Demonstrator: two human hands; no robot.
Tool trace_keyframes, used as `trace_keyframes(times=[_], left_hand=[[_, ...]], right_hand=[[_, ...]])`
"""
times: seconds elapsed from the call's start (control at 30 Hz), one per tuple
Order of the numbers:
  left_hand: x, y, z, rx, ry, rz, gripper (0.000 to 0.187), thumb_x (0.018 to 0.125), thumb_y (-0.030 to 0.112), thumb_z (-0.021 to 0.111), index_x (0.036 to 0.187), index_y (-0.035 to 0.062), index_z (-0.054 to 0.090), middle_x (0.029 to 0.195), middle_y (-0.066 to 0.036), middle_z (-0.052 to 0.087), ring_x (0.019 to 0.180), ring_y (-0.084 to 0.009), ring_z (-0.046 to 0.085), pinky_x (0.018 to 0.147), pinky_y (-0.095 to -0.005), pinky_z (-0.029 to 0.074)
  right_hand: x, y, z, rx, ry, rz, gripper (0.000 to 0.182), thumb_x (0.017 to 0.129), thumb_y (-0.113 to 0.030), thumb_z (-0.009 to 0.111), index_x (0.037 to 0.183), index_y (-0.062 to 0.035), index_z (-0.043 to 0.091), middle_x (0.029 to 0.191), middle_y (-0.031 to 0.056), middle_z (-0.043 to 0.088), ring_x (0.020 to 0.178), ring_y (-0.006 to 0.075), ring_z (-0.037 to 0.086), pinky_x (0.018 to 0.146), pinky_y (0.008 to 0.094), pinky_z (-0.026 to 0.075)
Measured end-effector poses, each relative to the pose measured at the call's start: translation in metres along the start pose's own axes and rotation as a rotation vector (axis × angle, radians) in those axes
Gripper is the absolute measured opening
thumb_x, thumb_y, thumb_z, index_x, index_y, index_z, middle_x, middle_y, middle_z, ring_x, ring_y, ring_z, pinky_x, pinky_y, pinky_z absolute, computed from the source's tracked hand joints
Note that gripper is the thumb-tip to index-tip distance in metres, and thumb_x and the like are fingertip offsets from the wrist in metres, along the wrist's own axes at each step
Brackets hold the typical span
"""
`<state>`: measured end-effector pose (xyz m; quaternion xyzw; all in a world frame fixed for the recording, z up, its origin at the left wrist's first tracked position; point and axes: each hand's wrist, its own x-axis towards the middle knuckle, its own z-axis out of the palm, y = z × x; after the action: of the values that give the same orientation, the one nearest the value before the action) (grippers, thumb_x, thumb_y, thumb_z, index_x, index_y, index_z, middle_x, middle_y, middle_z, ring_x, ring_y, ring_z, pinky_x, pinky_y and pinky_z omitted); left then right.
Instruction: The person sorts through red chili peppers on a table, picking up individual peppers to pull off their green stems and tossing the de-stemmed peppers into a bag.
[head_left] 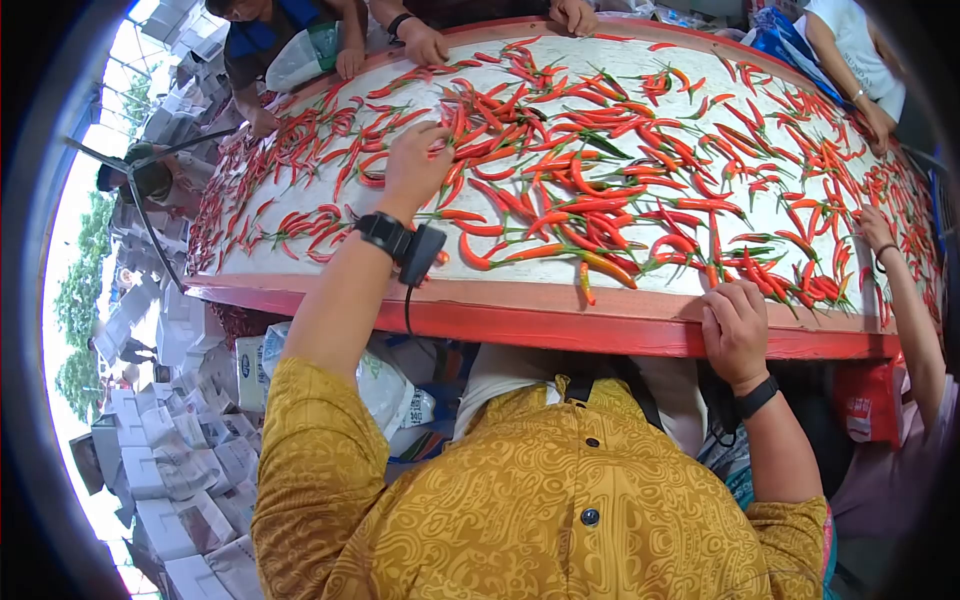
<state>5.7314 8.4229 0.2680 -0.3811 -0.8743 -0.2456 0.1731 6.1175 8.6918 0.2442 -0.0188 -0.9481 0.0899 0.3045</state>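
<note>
The fingers of the left hand curl down into the chillies, their tips hidden among the red pods, so whether they pinch one cannot be told. A black wrist device with a dangling cable sits on that arm. The right hand lies on the worktop's red near edge, fingers bent loosely over the rim, touching the wood and just beside the nearest chillies, holding nothing.

The chillies lie scattered across the whole white top, thickest at the middle and toward the right edge. Other people's hands rest at the far edge, and another arm reaches in at the right edge. Stacked boxes fill the ground to the left.
</note>
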Motion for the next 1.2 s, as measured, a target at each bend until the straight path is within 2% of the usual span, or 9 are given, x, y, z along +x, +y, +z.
trace_keyframes(times=[0.2,0.33,0.47,0.63,0.83,0.9,0.93,1.03,1.2], left_hand=[[-0.047,0.128,0.039,-0.19,-0.465,0.472,0.048,0.081,0.031,0.066,0.125,0.016,0.056,0.136,-0.012,0.047,0.126,-0.0331,0.041,0.105,-0.0478,0.032],[-0.045,0.141,0.053,0.186,-0.442,0.254,0.051,0.084,0.048,0.055,0.13,0.0262,0.051,0.14,-0.005,0.043,0.128,-0.0306,0.039,0.099,-0.0651,0.027],[-0.031,0.107,0.041,0.361,-0.371,0.113,0.043,0.084,0.042,0.056,0.123,0.0226,0.058,0.139,-0.004,0.046,0.13,-0.0283,0.037,0.1,-0.0609,0.028],[0.009,0.102,0.036,-0.033,-0.028,0.065,0.02,0.081,0.019,0.058,0.089,0.0052,0.069,0.102,-0.01,0.065,0.097,-0.0289,0.06,0.087,-0.0423,0.045],[0.077,0.088,0.098,0.028,0.055,0.14,0.024,0.084,0.01,0.052,0.104,0.0043,0.064,0.105,-0.015,0.063,0.097,-0.0341,0.059,0.087,-0.0434,0.046],[0.092,0.071,0.123,0.178,0.027,0.251,0.025,0.084,0.007,0.05,0.104,0.0039,0.063,0.109,-0.017,0.061,0.098,-0.0354,0.059,0.087,-0.044,0.047],[0.098,0.074,0.124,0.353,-0.249,0.052,0.024,0.082,0.005,0.05,0.1,0.0031,0.065,0.112,-0.018,0.06,0.1,-0.0358,0.06,0.086,-0.0446,0.048],[0.108,0.068,0.139,0.601,-0.368,0.021,0.023,0.08,0.006,0.053,0.099,0.0027,0.067,0.11,-0.02,0.061,0.099,-0.0352,0.061,0.084,-0.044,0.05],[0.104,0.088,0.12,0.487,-0.408,-0.223,0.023,0.078,0.01,0.059,0.098,0.0035,0.068,0.104,-0.021,0.063,0.096,-0.0359,0.062,0.084,-0.0426,0.051]], right_hand=[[-0.009,0.026,-0.016,-0.009,0.008,-0.023,0.011,0.076,-0.006,0.061,0.086,-0.0029,0.061,0.089,0.0109,0.058,0.09,0.0307,0.054,0.08,0.0406,0.044],[-0.018,0.043,-0.03,-0.001,-0.015,-0.009,0.009,0.076,-0.006,0.061,0.085,-0.0033,0.061,0.088,0.0103,0.058,0.09,0.0302,0.054,0.079,0.04,0.044],[-0.024,0.061,-0.043,-0.001,-0.019,-0.033,0.009,0.076,-0.006,0.06,0.085,-0.0033,0.061,0.088,0.0097,0.058,0.089,0.03,0.054,0.078,0.04,0.044],[-0.035,0.082,-0.053,-0.009,0.003,-0.026,0.009,0.076,-0.006,0.06,0.084,-0.0029,0.061,0.088,0.0099,0.058,0.088,0.0307,0.054,0.078,0.0409,0.044],[-0.049,0.112,-0.064,-0.022,0.011,0.0,0.01,0.074,-0.007,0.062,0.084,-0.0026,0.06,0.087,0.0105,0.06,0.088,0.0312,0.055,0.079,0.0418,0.045],[-0.053,0.123,-0.068,-0.009,-0.004,0.016,0.01,0.074,-0.006,0.062,0.083,-0.0028,0.061,0.087,0.0101,0.06,0.088,0.0308,0.055,0.079,0.0411,0.045],[-0.055,0.127,-0.071,-0.003,-0.012,0.03,0.01,0.074,-0.006,0.062,0.083,-0.0032,0.061,0.087,0.0098,0.06,0.088,0.0303,0.055,0.078,0.0406,0.045],[-0.06,0.141,-0.078,0.002,-0.028,0.03,0.01,0.073,-0.006,0.062,0.083,-0.0034,0.061,0.086,0.0097,0.06,0.087,0.0301,0.055,0.077,0.0407,0.045],[-0.069,0.163,-0.091,0.032,-0.047,0.036,0.01,0.073,-0.005,0.062,0.083,-0.0035,0.06,0.085,0.0095,0.06,0.086,0.0301,0.055,0.077,0.0408,0.045]])
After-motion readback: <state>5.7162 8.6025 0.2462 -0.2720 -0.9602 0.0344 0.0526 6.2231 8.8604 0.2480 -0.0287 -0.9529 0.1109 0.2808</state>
